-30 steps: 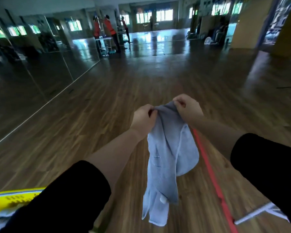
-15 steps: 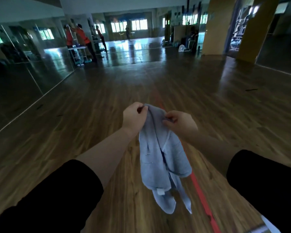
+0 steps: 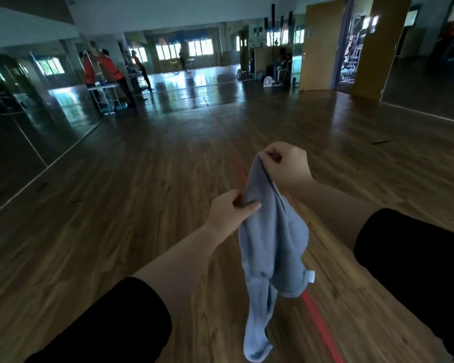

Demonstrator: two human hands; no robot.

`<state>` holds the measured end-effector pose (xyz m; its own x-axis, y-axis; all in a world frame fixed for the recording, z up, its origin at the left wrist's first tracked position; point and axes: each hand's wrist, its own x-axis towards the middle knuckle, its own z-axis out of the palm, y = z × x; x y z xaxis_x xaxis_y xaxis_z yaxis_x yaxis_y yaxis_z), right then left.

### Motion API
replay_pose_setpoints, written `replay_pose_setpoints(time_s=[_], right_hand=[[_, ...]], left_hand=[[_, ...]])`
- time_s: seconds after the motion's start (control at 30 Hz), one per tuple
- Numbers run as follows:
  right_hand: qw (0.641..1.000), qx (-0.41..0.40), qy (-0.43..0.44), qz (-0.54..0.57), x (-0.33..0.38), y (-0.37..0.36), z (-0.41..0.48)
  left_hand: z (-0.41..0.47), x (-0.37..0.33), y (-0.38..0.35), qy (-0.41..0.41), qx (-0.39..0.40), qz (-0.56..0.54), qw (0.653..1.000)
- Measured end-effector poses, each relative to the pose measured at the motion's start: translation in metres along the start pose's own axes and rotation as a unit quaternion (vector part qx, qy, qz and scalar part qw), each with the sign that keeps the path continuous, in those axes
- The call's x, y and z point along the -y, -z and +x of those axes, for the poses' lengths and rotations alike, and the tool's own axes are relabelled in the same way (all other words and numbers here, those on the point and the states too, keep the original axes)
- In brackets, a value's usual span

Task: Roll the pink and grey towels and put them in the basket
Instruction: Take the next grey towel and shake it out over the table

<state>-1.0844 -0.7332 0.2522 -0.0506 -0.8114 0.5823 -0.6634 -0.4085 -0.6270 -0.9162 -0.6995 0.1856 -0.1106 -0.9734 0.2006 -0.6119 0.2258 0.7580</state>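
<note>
A grey towel (image 3: 270, 244) hangs crumpled in the air in front of me, its lower end dangling near the bottom of the view. My right hand (image 3: 288, 163) pinches its top edge, held high and further out. My left hand (image 3: 230, 212) pinches the same edge lower down and nearer to me. A small white tag (image 3: 310, 276) shows on the towel's right side. Neither the pink towel nor the basket is in view.
A wooden floor (image 3: 142, 205) stretches ahead with a red tape line (image 3: 319, 326) running under the towel. Mirrored walls (image 3: 24, 113) stand at the left. People in orange tops (image 3: 110, 72) work at a white table far back left.
My right hand has risen and moved away from me while my left hand has dropped lower along the towel's edge. The view has swung rightward and up; the yellow object at the lower left is gone.
</note>
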Motion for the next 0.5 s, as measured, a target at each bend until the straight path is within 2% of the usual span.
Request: replay_pose_setpoints(time_s=[0.13,0.23,0.33,0.5], right_hand=[[1.0,-0.01,-0.001,-0.007,0.002,0.003,0.022],[0.999,0.009,-0.051,-0.008,-0.011,0.006,0.032],[0.994,0.061,-0.091,0.01,-0.024,0.004,0.039],[0.976,0.215,-0.036,-0.005,-0.026,0.0,0.028]], left_hand=[[0.009,0.003,-0.014,-0.004,-0.057,-0.027,0.998],[0.021,-0.009,-0.006,-0.013,-0.091,-0.03,0.995],[0.036,-0.017,0.007,-0.03,-0.116,-0.052,0.991],[0.057,-0.019,0.026,-0.049,-0.179,-0.026,0.982]])
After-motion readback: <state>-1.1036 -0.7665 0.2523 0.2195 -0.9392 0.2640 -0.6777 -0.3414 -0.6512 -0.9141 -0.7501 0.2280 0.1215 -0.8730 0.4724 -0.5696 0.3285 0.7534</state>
